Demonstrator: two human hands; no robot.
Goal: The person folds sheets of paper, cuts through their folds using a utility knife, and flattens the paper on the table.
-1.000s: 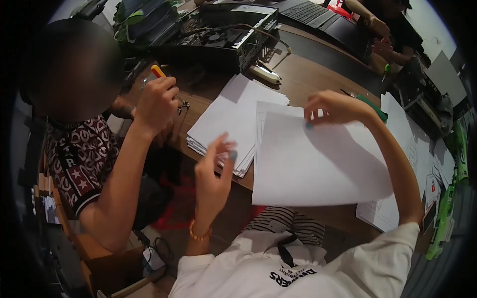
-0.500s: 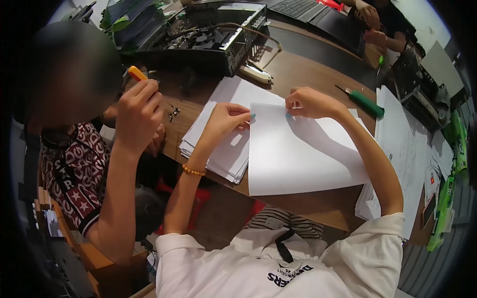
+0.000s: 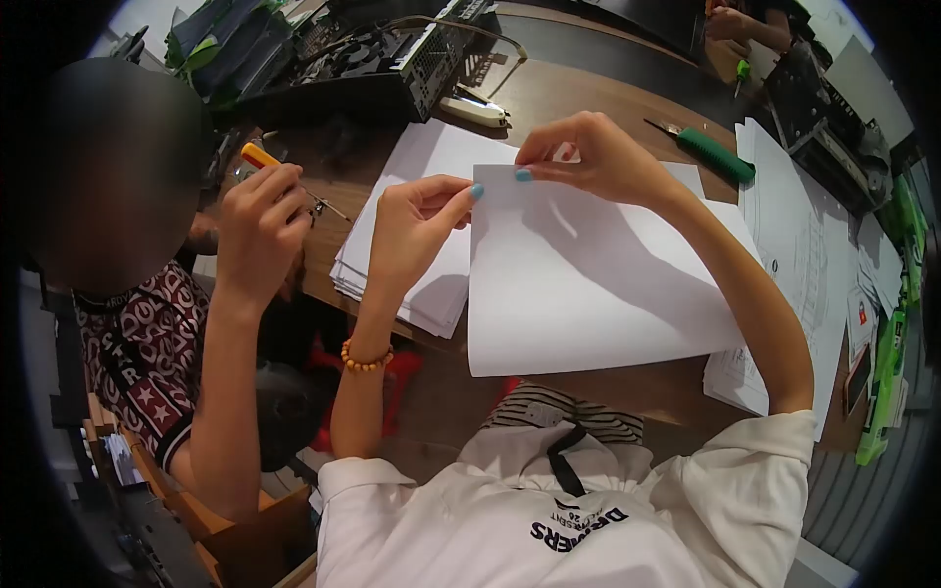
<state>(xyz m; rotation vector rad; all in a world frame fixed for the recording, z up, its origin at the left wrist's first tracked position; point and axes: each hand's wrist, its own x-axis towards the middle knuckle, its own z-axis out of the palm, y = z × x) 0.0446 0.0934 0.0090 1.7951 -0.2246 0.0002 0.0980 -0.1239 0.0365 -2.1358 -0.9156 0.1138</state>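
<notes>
Head view, looking down over a person in a white shirt seated at a brown bench (image 3: 608,103). Both of their hands hold one blank white sheet (image 3: 588,284) by its far edge. The left hand (image 3: 412,230) pinches the far left corner between thumb and forefinger. The right hand (image 3: 588,157) pinches the same edge just to the right of it, fingers closed on the paper. The two hands are close together, almost touching, both at the top left of the sheet.

From the fingers the sheet runs back toward the person's body. Its near edge hangs past the bench edge, above the lap. Its long axis seems to run left to right, though the wide lens bends the shape. The left hand sits at the corner itself; the right arm crosses over the sheet's right half to reach the edge.

Under the sheet's left side lies a paper stack (image 3: 412,245). More printed pages (image 3: 794,255) lie to the right. A green-handled knife (image 3: 711,152) rests beyond the right hand.

At left, another person's hand (image 3: 260,230) holds an orange-tipped tool (image 3: 258,155), well apart from the sheet.
</notes>
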